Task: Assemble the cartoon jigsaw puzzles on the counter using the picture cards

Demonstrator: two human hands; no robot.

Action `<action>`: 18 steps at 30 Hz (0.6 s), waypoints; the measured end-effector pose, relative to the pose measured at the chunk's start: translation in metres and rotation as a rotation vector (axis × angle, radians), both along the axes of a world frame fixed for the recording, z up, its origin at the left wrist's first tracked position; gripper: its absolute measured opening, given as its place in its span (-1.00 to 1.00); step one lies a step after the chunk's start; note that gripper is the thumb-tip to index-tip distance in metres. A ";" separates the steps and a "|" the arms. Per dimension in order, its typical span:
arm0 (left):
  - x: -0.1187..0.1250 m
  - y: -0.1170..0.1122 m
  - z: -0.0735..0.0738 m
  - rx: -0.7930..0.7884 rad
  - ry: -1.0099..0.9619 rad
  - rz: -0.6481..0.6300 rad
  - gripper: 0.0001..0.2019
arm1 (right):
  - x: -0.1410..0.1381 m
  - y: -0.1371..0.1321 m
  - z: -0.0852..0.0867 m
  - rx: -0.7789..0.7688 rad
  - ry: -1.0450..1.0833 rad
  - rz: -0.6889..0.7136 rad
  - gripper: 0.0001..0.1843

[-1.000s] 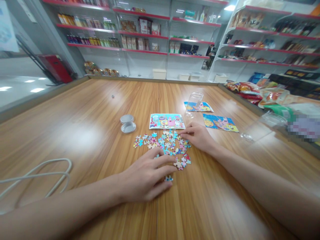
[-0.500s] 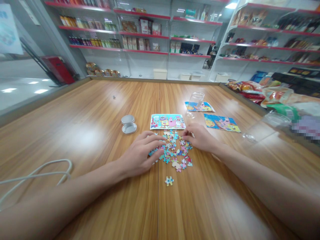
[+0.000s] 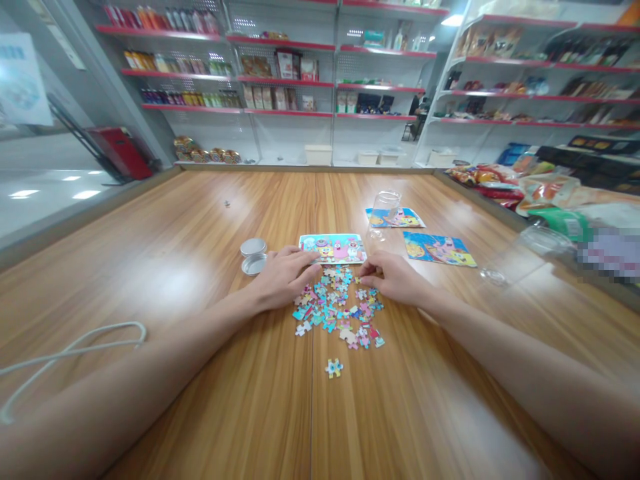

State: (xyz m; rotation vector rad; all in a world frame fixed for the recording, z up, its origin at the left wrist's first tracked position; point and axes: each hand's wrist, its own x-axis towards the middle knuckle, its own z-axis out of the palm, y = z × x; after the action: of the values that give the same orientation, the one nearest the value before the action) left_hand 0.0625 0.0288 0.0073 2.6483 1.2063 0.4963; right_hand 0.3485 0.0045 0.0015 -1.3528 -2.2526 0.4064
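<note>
A heap of small colourful puzzle pieces lies on the wooden table. My left hand rests flat on the heap's upper left edge, fingers stretched toward a cartoon picture card. My right hand sits at the heap's upper right with fingers curled in a pinch; what they hold is hidden. One single puzzle piece lies apart, nearer to me.
Two round metal lids lie left of the card. A clear jar on its side and two more picture cards lie behind. A white cable loops at left. Snack bags pile at right; store shelves stand behind.
My left hand moved from near the single piece up and away across the heap to its far left edge, leaving that piece alone. My right hand barely shifted.
</note>
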 end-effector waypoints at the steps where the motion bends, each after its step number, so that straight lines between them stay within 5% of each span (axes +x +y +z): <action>1: 0.002 0.005 0.000 -0.012 0.023 0.004 -0.46 | 0.000 -0.001 0.002 0.014 -0.008 -0.007 -0.92; 12: 0.006 0.039 -0.004 -0.121 0.117 0.082 -0.40 | -0.009 -0.010 0.012 -0.012 -0.146 -0.085 -0.91; 18: 0.008 0.031 0.000 -0.072 0.130 -0.265 -0.46 | -0.007 -0.006 0.011 -0.107 -0.152 -0.097 -0.93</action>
State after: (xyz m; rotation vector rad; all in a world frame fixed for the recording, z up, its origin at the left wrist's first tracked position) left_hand 0.0705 0.0600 0.0068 2.7558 0.8658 0.2350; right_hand 0.3414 -0.0013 0.0123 -1.5898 -2.3032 0.4085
